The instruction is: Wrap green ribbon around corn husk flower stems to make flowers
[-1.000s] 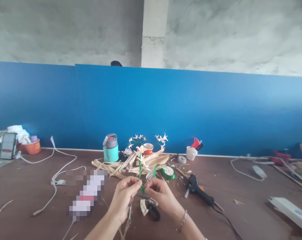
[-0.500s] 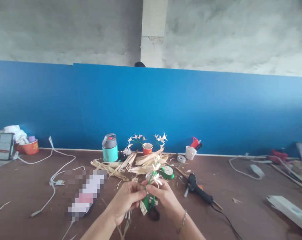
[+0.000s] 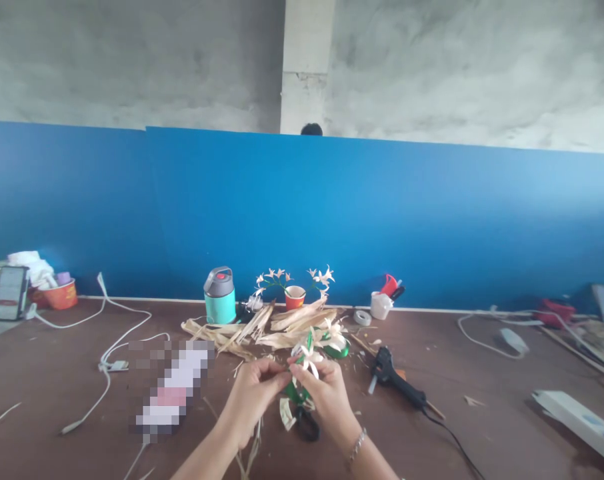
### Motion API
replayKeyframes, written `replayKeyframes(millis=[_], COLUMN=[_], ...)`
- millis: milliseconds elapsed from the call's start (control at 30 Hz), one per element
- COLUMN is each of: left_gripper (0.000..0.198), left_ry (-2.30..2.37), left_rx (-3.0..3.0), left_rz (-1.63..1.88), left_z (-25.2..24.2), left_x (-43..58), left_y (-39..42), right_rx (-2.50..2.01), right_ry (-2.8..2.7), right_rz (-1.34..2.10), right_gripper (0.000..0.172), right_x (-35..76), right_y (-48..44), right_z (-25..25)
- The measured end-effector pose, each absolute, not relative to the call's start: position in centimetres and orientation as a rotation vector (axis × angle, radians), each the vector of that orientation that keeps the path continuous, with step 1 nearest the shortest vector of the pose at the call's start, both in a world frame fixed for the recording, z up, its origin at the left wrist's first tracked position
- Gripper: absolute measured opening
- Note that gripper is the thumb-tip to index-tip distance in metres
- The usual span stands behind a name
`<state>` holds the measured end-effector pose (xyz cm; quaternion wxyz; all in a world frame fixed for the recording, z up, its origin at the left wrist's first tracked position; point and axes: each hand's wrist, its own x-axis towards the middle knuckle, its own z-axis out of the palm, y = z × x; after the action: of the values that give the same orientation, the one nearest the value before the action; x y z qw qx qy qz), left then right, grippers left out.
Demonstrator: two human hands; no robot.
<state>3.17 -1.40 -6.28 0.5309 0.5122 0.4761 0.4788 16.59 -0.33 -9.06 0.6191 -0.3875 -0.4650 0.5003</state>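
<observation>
Both hands meet at the near middle of the brown table, pinching a flower spray (image 3: 308, 355) with white blossoms and green stems. My left hand (image 3: 261, 392) closes thumb and fingers on the stem from the left. From the right, my right hand (image 3: 326, 387) grips it just below the blossoms; the exact fingertip contact is partly hidden. Under the hands lie a pair of dark-handled scissors or a similar black loop (image 3: 307, 425) and a pale husk scrap (image 3: 287, 413). Behind the blossoms shows a roll of green tape (image 3: 338, 351), partly covered.
Dried husks (image 3: 302, 320) spread behind my hands. A paper cup (image 3: 295, 300) with flower sprays stands near the blue partition (image 3: 382, 220), beside a teal flask (image 3: 220, 300). A black glue gun (image 3: 397, 380) with its cord lies right, white cables (image 3: 107, 353) left. Someone's head top (image 3: 311, 129) shows above the partition.
The flower spray has turned in my fingers, its blossoms now lower and spread to the right. Both hands stay close together. The head behind the partition has shifted right.
</observation>
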Motion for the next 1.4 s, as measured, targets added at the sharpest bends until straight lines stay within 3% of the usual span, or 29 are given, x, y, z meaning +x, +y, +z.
replayKeyframes(millis=[300, 500, 833, 1133, 1400], left_gripper=[0.021, 0.018, 0.018, 0.027, 0.029], left_ry=[1.367, 1.274, 1.203, 1.071, 1.04], left_rx=[1.723, 1.911, 1.422, 1.084, 1.028], left_rz=[1.278, 1.439, 1.371, 1.335, 1.293], left_z=[-7.1, -7.9, -6.8, -7.2, -7.2], left_x=[3.2, 3.1, 2.8, 2.7, 2.6], left_y=[-1.5, -1.7, -1.4, -0.8, -0.4], right_rx=[-0.905, -0.925, -0.949, -1.018, -0.984], right_ry=[-1.086, -1.064, -1.289, -1.346, -1.288], right_rz=[1.073, 1.041, 1.093, 1.141, 1.411], right_gripper=[0.027, 0.033, 0.032, 0.017, 0.026], right_x=[16.3, 16.3, 17.0, 17.5, 17.8], right_y=[-0.4, 0.1, -0.2, 0.2, 0.0], right_z=[-9.0, -9.9, -9.1, -9.4, -8.4])
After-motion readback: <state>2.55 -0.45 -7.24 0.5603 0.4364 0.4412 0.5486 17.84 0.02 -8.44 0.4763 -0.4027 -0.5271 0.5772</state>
